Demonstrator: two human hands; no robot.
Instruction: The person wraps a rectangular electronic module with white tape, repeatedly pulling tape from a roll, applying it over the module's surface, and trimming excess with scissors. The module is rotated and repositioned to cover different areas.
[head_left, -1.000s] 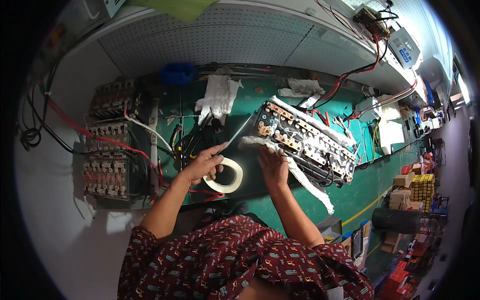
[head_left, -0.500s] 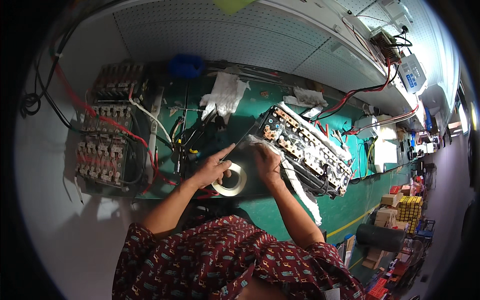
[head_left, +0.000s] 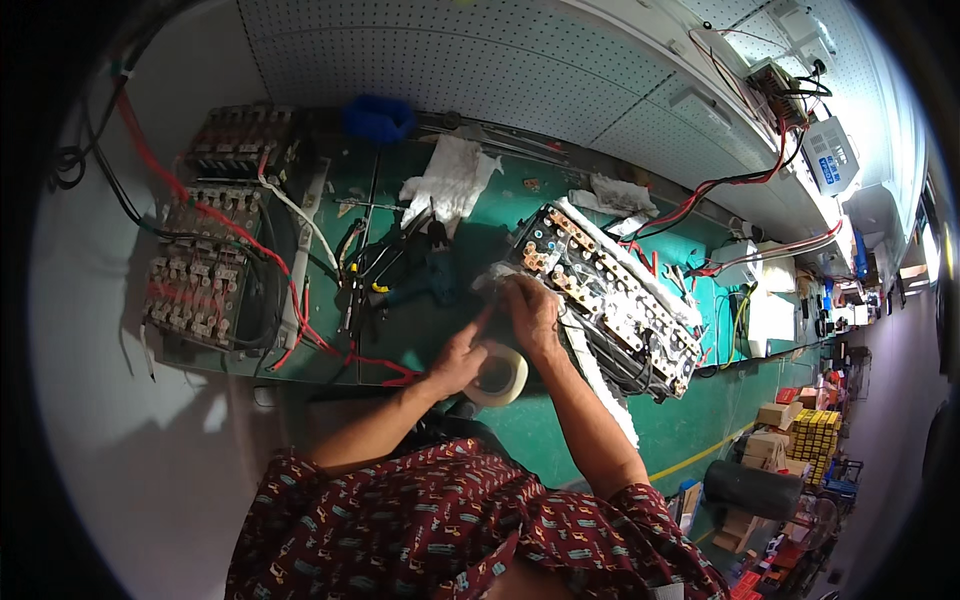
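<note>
My left hand (head_left: 460, 362) is closed on a roll of pale tape (head_left: 517, 374) at the bench's near edge, its index finger stretched toward my other hand. My right hand (head_left: 532, 312) has its fingers bent and pinched at the end of a white padding strip (head_left: 592, 370). That strip runs along the near side of a black battery pack (head_left: 610, 300) and hangs down past it. Copper and silvery terminal links cover the pack's top, and dark cables lie along its near side. My fingers hide what exactly lies in the right-hand pinch.
Left of me stand terminal-topped battery modules (head_left: 205, 270) with red and black cables. Pliers and other hand tools (head_left: 380, 265) lie mid-bench, near a white rag (head_left: 450, 180) and a blue bin (head_left: 378, 118). Red-handled tools (head_left: 655, 262) lie behind the pack; boxes (head_left: 815, 435) stand at far right.
My left hand and the tape roll have moved right, closer to my right hand. The right hand has shifted slightly and stays at the strip's end.
</note>
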